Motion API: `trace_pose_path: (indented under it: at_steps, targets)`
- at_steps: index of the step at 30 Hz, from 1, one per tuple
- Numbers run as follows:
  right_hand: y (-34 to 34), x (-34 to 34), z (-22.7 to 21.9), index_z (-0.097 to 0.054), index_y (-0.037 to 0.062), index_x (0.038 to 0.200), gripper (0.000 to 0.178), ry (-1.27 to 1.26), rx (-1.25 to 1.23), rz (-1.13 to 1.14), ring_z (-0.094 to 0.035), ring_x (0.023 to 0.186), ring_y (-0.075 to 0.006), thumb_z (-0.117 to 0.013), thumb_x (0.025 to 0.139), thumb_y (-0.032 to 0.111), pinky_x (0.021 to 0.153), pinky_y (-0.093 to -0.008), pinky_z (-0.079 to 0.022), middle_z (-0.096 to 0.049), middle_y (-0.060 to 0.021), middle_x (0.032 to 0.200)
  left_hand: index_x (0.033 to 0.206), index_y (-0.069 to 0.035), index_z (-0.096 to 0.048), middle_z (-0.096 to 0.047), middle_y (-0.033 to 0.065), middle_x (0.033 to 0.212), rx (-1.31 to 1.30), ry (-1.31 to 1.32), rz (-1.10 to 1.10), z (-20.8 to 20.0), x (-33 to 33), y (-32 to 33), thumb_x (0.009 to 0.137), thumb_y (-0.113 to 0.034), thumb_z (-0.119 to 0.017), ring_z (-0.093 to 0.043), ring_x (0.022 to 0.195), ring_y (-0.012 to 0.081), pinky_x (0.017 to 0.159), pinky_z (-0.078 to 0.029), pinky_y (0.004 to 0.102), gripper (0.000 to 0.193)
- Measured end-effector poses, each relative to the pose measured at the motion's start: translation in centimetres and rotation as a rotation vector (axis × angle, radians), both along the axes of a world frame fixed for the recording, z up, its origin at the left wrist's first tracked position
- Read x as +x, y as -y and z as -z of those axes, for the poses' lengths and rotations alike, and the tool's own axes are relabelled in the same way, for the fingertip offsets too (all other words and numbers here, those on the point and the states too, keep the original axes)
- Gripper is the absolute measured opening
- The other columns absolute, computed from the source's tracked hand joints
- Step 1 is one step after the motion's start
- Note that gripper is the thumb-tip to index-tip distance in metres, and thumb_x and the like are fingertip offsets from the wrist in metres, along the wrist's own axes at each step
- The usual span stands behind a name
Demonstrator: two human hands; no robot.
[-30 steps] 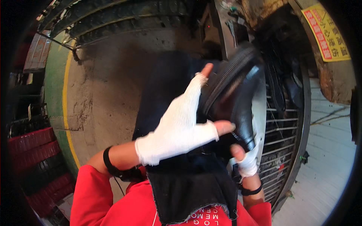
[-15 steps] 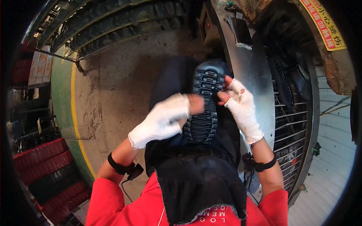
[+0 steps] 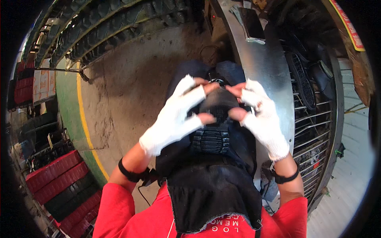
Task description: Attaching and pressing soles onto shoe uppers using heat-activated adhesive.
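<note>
A black shoe lies on my lap between both hands, its ribbed sole (image 3: 211, 141) showing at the end nearest me. Farther out, a dark, finely textured part of the shoe (image 3: 220, 99) rises between my fingers. I cannot tell whether it is the bent toe or another piece. My left hand (image 3: 178, 109), in a white fingerless glove, grips it from the left, fingertips at its far edge and thumb on the near side. On the other side my right hand (image 3: 260, 115), gloved alike, holds it between fingers and thumb. The fingertips are slightly blurred.
To the right runs a metal bench (image 3: 266, 67) with a dark flat device (image 3: 253, 25) on it. Beyond is a barred rack (image 3: 313, 119) with dark shoes and a sole (image 3: 302, 81). Shoe-filled shelves (image 3: 119, 23) stand far left; red and dark stacked pieces (image 3: 59, 172) lie near left.
Both hands have moved away from me, onto the shoe's far part. The long tread seen before is now largely covered, and the dark textured part has come up between my hands.
</note>
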State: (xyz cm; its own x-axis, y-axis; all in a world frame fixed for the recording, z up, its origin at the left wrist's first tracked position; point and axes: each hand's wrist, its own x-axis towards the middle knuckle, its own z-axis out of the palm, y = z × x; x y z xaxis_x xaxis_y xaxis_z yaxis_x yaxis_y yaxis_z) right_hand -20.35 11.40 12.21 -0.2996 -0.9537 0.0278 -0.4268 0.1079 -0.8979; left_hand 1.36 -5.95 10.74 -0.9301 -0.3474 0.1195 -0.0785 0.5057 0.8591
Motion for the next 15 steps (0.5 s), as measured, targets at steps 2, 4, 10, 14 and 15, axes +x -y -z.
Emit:
trace_pose_path:
  at_steps: [2, 4, 10, 14, 15]
  targets:
    - [-1.3, 0.1, -1.8, -0.078, 0.0073, 0.104, 0.042, 0.162, 0.002, -0.168, -0.067, 0.116, -0.0325, -0.096, 0.071, 0.027, 0.106, -0.0473, -0.051, -0.070, -0.0124, 0.114, 0.135, -0.013, -0.074, -0.058, 0.0128, 0.119, -0.048, -0.005, 0.071, -2.4, 0.9, -1.4, 0.077, -0.032, -0.090, -0.059, 0.112, 0.0341, 0.102, -0.047, 0.0459, 0.063]
    - [-1.9, 0.6, -2.2, -0.077, 0.0095, 0.092, 0.043, 0.264, 0.003, -0.350, -0.064, 0.114, -0.0319, -0.101, 0.062, 0.030, 0.104, -0.0459, -0.049, -0.067, -0.0102, 0.108, 0.121, -0.017, -0.082, -0.055, 0.0080, 0.105, 0.034, -0.103, 0.161, -3.2, 1.6, -2.1, 0.073, -0.035, -0.093, -0.057, 0.099, 0.0295, 0.090, -0.046, 0.0423, 0.052]
    - [-1.2, 2.4, 2.0, -0.066, 0.0094, 0.114, 0.054, 0.778, 0.018, 0.115, -0.055, 0.111, -0.0188, -0.100, 0.074, 0.019, 0.099, -0.0345, -0.047, -0.056, -0.0028, 0.109, 0.131, -0.008, -0.073, -0.056, 0.0085, 0.103, 0.199, 0.010, -0.067, 0.0, 0.3, -1.0, 0.080, -0.026, -0.093, -0.053, 0.098, 0.0269, 0.087, -0.044, 0.0378, 0.057]
    - [0.8, 2.5, 3.0, -0.062, 0.0085, 0.130, 0.049, 0.875, 0.105, 0.329, -0.057, 0.110, -0.0151, -0.088, 0.088, 0.012, 0.103, -0.0318, -0.046, -0.059, -0.0033, 0.117, 0.139, -0.007, -0.067, -0.059, 0.0095, 0.107, 0.326, 0.116, -0.269, -0.1, -3.0, -0.3, 0.083, -0.024, -0.090, -0.053, 0.098, 0.0258, 0.091, -0.046, 0.0372, 0.063]
    - [1.2, 2.3, 3.0, -0.062, 0.0083, 0.131, 0.051, 0.866, 0.096, 0.337, -0.058, 0.110, -0.0154, -0.088, 0.088, 0.012, 0.105, -0.0327, -0.046, -0.060, -0.0037, 0.118, 0.139, -0.007, -0.067, -0.059, 0.0096, 0.107, 0.347, 0.134, -0.276, -0.2, -3.5, -0.1, 0.084, -0.023, -0.089, -0.053, 0.098, 0.0255, 0.091, -0.046, 0.0372, 0.062]
